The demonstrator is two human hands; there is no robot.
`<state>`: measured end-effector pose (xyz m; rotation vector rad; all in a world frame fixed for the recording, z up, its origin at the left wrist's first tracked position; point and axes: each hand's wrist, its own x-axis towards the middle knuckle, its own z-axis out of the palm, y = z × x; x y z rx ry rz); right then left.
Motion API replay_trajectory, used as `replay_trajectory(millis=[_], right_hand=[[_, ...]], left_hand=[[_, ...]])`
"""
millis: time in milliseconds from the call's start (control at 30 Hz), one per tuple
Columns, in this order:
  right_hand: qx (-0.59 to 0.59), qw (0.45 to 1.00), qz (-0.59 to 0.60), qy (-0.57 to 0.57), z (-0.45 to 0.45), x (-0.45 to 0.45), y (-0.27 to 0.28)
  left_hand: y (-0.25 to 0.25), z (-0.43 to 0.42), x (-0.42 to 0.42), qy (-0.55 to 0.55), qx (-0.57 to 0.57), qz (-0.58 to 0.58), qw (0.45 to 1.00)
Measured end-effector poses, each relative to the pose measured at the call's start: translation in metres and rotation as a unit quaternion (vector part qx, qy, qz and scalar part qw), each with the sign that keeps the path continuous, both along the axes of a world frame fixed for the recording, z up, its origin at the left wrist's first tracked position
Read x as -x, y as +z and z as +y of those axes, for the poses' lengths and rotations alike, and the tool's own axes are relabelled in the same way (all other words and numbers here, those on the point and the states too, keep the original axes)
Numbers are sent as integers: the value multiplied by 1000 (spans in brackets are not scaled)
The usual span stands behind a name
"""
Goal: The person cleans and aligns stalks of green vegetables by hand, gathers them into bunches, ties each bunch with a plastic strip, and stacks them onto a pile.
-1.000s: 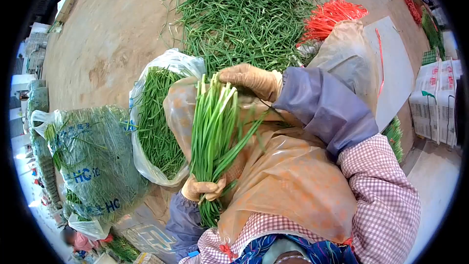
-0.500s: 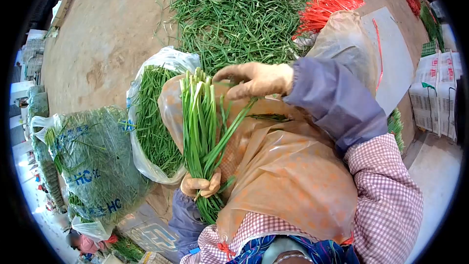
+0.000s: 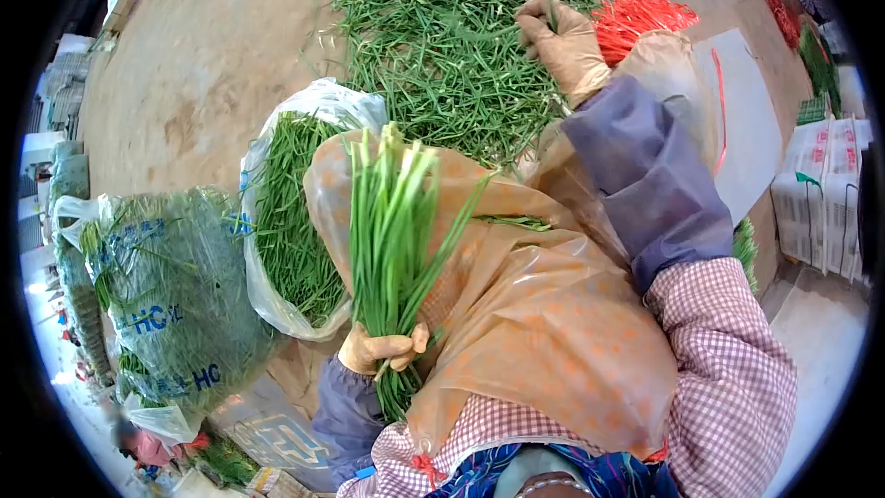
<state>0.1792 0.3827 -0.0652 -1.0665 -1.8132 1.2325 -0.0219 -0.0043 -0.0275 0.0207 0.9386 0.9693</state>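
A gloved left hand, my left hand (image 3: 383, 349), is wrapped round the lower, leafy part of a bunch of garlic chives (image 3: 392, 231). The pale cut ends point up and away from me, and a few leaves splay to the right. My right hand (image 3: 564, 41), also gloved, is stretched out above the right side of a loose pile of green chives (image 3: 442, 37) on the floor. Its fingers are curled, with a thin chive leaf showing between thumb and fingers. A translucent tan plastic apron (image 3: 553, 314) covers my lap, with a few loose leaves on it.
Left of my lap stands an open white plastic bag (image 3: 267, 286) filled with chives. Beside it is a wrapped, printed bag of greens (image 3: 175, 295). Red ties (image 3: 641, 23) lie beyond my right arm, near a pale board (image 3: 751, 129). White crates (image 3: 820, 194) stand far right.
My right hand has moved from beside the bunch's cut ends, forward and right over the pile. My left hand still holds the bunch in nearly the same place.
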Motion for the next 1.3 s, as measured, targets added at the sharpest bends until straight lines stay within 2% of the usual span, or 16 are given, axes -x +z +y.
replay_trajectory(millis=[67, 167, 233, 367, 433, 533, 667, 733, 800, 833, 867, 900, 1033, 1167, 1233, 1300], right_hand=[[-121, 988, -79, 44, 0, 1, -11], [274, 931, -9, 242, -46, 18, 18], [380, 862, 94, 322, -56, 30, 18], [227, 888, -13, 400, -69, 37, 57], [-130, 908, -164, 363, -86, 37, 66], [-258, 898, -150, 325, -92, 35, 40], [-209, 918, -119, 316, -90, 25, 14], [-39, 957, -88, 274, -90, 25, 20], [-312, 911, -107, 249, -71, 20, 11], [-91, 981, 5, 169, -64, 22, -10], [-67, 991, 53, 105, -40, 20, -31], [-188, 981, -32, 45, -15, 14, -30], [-55, 994, -42, -86, 17, 6, 4], [204, 963, 177, -6, 3, 13, 19], [284, 918, 240, 141, -16, 14, 40], [266, 916, 108, 280, -51, 14, 82]], left_hand=[[19, 11, -11, -7, 16, 71, 997], [26, 17, -15, -53, 22, 164, 985], [32, 19, -19, -75, -6, 213, 974], [32, 20, -23, -117, -25, 273, 955], [35, 23, -27, -122, -68, 325, 935], [30, 21, -29, -116, -61, 308, 942], [29, 22, -27, -150, -59, 336, 928], [31, 25, -28, -153, -74, 354, 920], [34, 28, -29, -147, -61, 344, 926], [32, 26, -29, -153, -72, 358, 918], [29, 22, -29, -160, -83, 372, 911], [26, 19, -28, -166, -94, 385, 903], [28, 19, -28, -182, -108, 407, 888], [34, 25, -29, -179, -119, 413, 885], [33, 26, -28, -158, -87, 361, 915], [26, 23, -23, -137, -32, 266, 954]])
